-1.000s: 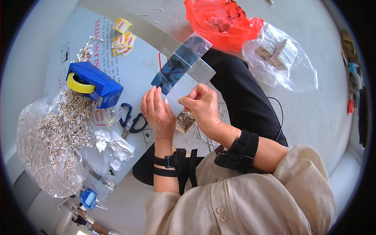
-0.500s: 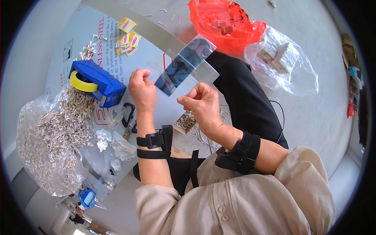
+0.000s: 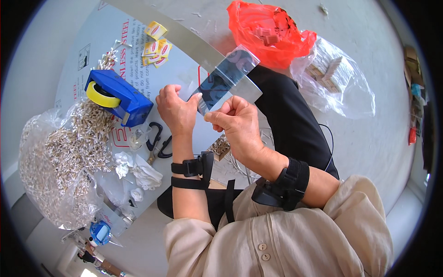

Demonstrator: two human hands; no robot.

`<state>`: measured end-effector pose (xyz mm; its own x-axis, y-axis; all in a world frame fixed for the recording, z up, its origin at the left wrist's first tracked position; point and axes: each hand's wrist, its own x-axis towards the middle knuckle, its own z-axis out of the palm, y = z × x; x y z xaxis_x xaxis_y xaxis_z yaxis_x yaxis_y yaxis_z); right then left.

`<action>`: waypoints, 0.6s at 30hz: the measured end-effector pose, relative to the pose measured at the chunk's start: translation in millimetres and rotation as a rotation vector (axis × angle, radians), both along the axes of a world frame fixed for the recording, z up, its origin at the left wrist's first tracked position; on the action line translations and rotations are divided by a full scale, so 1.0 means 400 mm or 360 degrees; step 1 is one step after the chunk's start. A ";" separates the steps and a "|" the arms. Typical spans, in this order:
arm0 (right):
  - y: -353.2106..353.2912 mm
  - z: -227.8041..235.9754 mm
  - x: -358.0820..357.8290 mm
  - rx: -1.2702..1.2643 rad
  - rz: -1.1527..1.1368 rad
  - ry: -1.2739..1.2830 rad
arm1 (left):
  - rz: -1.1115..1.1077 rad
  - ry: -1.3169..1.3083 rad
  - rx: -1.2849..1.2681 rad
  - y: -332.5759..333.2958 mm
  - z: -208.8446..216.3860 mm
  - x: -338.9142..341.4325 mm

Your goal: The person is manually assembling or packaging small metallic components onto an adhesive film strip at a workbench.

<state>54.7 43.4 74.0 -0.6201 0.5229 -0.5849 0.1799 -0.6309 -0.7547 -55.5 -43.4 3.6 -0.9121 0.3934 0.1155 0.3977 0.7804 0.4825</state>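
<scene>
My left hand [image 3: 177, 111] is over the steel-sheet tabletop, its thumb spread away from its half-curled fingers, nothing seen in it. The thumb tip comes near the edge of a glossy, see-through film piece [image 3: 217, 85], dark and bluish, lying across the table's edge. My right hand [image 3: 240, 122] pinches thumb against forefinger close to the film's near corner. Whatever lies between those fingertips is too small to make out. Left of my left hand stands a blue tape dispenser [image 3: 129, 101] with a yellow roll. Black-handled scissors [image 3: 157, 134] lie beside my left wrist.
A clear bag of many cotton swabs [image 3: 69, 157] spreads over the left side. Yellow sachets [image 3: 158, 50] lie farther back. Crumpled white tissue [image 3: 146, 173] is near the scissors. On the floor are a red plastic bag [image 3: 272, 37] and a clear bag of white packs [image 3: 330, 74].
My left hand has gone from a closed fist to a spread thumb and looser fingers. My right fingertips have moved slightly left, toward the film's near corner. The whole view has shifted slightly.
</scene>
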 end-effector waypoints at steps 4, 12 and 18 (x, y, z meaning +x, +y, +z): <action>-0.033 0.047 -0.017 -0.0019 0.0086 0.0134 | -0.0017 0.0048 -0.0001 0.009 -0.001 -0.012; -0.047 0.064 0.013 0.0041 0.0186 0.0325 | 0.0225 -0.0499 0.0620 0.002 0.016 -0.037; 0.046 0.104 0.080 0.0086 0.0326 0.0246 | 0.0249 -0.1217 0.1577 -0.010 0.036 -0.002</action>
